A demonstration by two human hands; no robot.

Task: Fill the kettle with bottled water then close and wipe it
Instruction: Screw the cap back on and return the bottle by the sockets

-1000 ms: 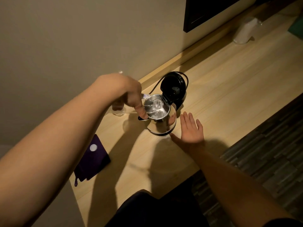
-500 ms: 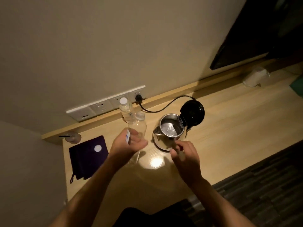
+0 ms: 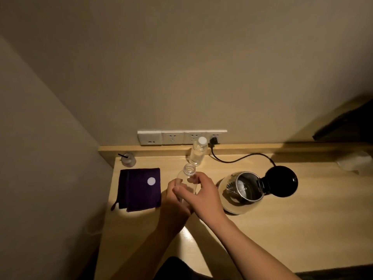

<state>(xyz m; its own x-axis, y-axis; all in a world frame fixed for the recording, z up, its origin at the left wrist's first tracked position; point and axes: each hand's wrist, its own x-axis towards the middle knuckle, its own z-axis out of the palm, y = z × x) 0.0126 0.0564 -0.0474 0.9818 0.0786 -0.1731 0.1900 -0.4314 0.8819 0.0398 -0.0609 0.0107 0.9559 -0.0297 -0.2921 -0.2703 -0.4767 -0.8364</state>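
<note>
A clear, uncapped plastic bottle (image 3: pixel 187 174) stands upright at the middle of the wooden desk (image 3: pixel 282 229). My left hand (image 3: pixel 173 201) wraps its lower body and my right hand (image 3: pixel 201 194) crosses over in front, also gripping it. The steel kettle (image 3: pixel 240 194) sits to the right of my hands, its black lid (image 3: pixel 281 181) flipped open, the inside visible. A white bottle cap (image 3: pixel 151 181) lies on a folded dark purple cloth (image 3: pixel 139 188) to the left. A second capped bottle (image 3: pixel 197 151) stands by the wall.
The kettle's black cord (image 3: pixel 238 158) runs to a wall socket strip (image 3: pixel 181 137). A small glass with a dark stick (image 3: pixel 128 158) stands in the back left corner. A crumpled white item (image 3: pixel 355 161) lies at the far right. A dark screen edge (image 3: pixel 347 126) hangs above right.
The view has tilted up to the wall. The bottle went from pouring over the kettle to upright left of it, and my right hand came over from the kettle to grip it.
</note>
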